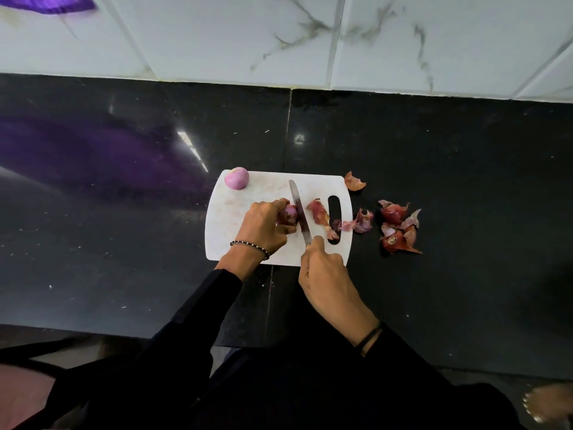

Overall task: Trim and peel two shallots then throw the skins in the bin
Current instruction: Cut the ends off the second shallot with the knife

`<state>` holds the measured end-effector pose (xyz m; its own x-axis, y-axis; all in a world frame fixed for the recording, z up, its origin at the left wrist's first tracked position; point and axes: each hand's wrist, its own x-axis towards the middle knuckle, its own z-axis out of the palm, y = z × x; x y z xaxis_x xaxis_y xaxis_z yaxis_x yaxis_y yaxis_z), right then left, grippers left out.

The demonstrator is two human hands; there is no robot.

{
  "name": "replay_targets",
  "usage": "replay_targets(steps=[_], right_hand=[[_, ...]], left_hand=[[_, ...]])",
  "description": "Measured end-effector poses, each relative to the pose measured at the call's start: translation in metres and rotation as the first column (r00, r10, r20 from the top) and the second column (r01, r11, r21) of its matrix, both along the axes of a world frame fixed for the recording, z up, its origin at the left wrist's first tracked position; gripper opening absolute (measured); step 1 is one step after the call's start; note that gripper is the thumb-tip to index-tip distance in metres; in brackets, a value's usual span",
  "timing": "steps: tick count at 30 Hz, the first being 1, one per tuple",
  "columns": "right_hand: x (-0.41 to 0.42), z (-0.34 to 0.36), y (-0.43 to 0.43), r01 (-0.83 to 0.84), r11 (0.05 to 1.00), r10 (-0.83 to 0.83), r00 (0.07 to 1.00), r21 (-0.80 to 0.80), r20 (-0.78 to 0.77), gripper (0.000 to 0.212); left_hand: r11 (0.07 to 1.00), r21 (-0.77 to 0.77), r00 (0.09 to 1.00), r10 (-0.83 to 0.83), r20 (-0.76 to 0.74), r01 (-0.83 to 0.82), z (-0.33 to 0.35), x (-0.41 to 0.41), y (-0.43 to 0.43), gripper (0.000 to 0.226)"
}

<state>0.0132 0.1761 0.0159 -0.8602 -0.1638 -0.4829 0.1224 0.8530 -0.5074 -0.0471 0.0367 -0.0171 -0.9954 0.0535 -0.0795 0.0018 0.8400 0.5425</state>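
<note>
A white cutting board (245,243) lies on the black counter. My left hand (263,225) grips a partly skinned shallot (289,215) at the board's middle. My right hand (322,268) grips the handle of a knife (298,209), whose blade rests against the shallot's right end. A peeled pink shallot (236,178) sits at the board's far left corner. Reddish skins (319,212) lie on the board right of the blade.
More shallot skins are scattered on the counter right of the board: one piece (354,182) near the far corner and a heap (400,226) further right. A white marbled tile wall (310,41) runs along the back. The counter's front edge (93,332) is close to my body.
</note>
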Motion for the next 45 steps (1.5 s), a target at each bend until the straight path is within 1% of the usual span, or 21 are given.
replay_targets(steps=[3,8,12,15,21,25,28,33,36,37,39,42,45], right_hand=[[-0.002,-0.002,-0.002,-0.012,1.0,0.012,0.999,0.017,0.033,0.006],[-0.019,-0.009,-0.014,0.028,0.999,-0.029,0.999,0.026,0.03,0.019],[-0.024,-0.012,-0.018,0.024,1.0,-0.025,1.0,0.012,0.007,0.021],[-0.022,-0.012,-0.016,0.028,1.0,-0.028,0.999,0.003,0.018,0.022],[0.015,-0.016,0.005,-0.009,1.0,0.008,0.992,0.004,0.129,0.008],[0.018,-0.02,0.007,-0.01,1.0,0.007,0.991,0.026,0.135,0.012],[0.02,-0.024,0.006,-0.02,0.997,0.012,0.994,0.075,0.105,0.012],[0.024,-0.026,0.007,-0.038,0.986,0.04,0.999,0.162,-0.014,0.006],[0.022,-0.026,0.01,-0.064,0.983,0.065,0.998,0.173,-0.001,0.01],[0.021,-0.026,0.013,-0.071,0.985,0.07,0.997,0.159,0.012,0.01],[0.018,-0.024,0.02,-0.05,0.996,0.049,0.999,0.068,0.016,0.009],[0.016,-0.019,0.029,0.026,0.996,-0.027,1.0,-0.083,-0.013,0.023],[0.012,-0.016,0.033,0.11,0.978,-0.118,0.992,-0.177,-0.038,0.028]], left_hand=[[1.0,-0.003,1.0,-0.004,0.003,0.004,0.0,-0.003,-0.002,0.038],[1.0,0.004,1.0,-0.006,0.008,0.006,-0.001,-0.005,-0.004,0.043],[1.0,0.02,1.0,0.016,-0.007,-0.015,-0.003,-0.002,-0.002,0.038],[0.999,0.027,0.999,0.036,-0.012,-0.036,-0.003,-0.002,0.0,0.039],[0.997,0.037,0.997,0.068,-0.031,-0.067,-0.006,-0.002,-0.002,0.032],[0.995,0.058,0.996,0.082,-0.036,-0.08,-0.007,0.0,0.001,0.035],[0.99,0.101,0.994,0.102,-0.035,-0.098,-0.008,0.002,0.0,0.038],[0.987,0.135,0.995,0.09,-0.048,-0.083,-0.012,0.008,-0.005,0.048],[0.985,0.156,0.996,0.077,-0.046,-0.069,-0.012,0.007,-0.008,0.053],[0.985,0.161,0.997,0.074,-0.034,-0.067,-0.011,0.006,-0.009,0.055],[0.983,0.173,0.998,0.064,-0.012,-0.061,-0.009,0.004,-0.012,0.056],[0.98,0.191,0.999,0.053,0.013,-0.054,-0.006,0.002,-0.017,0.057],[0.973,0.224,0.999,0.04,0.026,-0.045,-0.005,0.004,-0.022,0.059]])
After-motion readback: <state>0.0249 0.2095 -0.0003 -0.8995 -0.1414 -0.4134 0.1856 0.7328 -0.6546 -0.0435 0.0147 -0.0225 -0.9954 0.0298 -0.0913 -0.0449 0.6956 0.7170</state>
